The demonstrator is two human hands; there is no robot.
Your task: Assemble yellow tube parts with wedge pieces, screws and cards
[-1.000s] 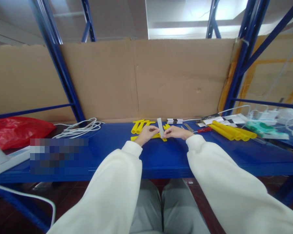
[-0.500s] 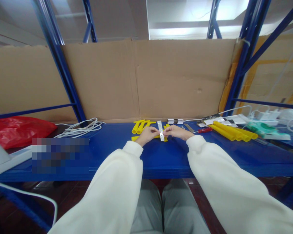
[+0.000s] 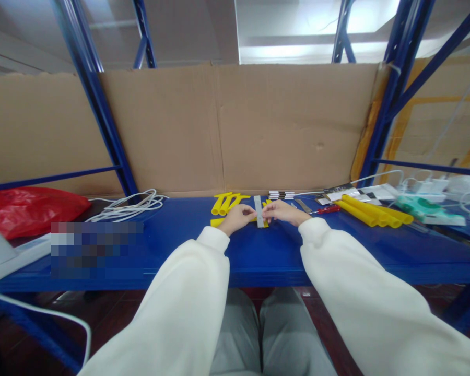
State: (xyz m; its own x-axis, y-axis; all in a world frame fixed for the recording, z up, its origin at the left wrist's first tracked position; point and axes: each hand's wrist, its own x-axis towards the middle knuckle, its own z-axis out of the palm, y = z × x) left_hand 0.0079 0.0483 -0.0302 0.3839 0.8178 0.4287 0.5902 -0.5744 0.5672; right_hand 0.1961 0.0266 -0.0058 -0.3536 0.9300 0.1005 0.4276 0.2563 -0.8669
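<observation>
A flat grey metal strip stands lengthwise between my two hands, in front of a yellow piece lying on the blue tabletop. My left hand pinches the strip's left edge with closed fingers. From the other side, the fingertips of my right hand close on its right edge. The fingers hide part of the strip and much of the yellow piece. Just behind my left hand lie several yellow T-shaped handles.
Right of my hands are a red-handled screwdriver, another metal strip and several yellow tubes. Small black-and-white pieces lie behind. A coiled white cable and red bag are left. Cardboard walls the back.
The strip's bright, shiny face with a pale spot near its middle has given way to a plain dull grey face. Both hands have stayed in nearly the same place.
</observation>
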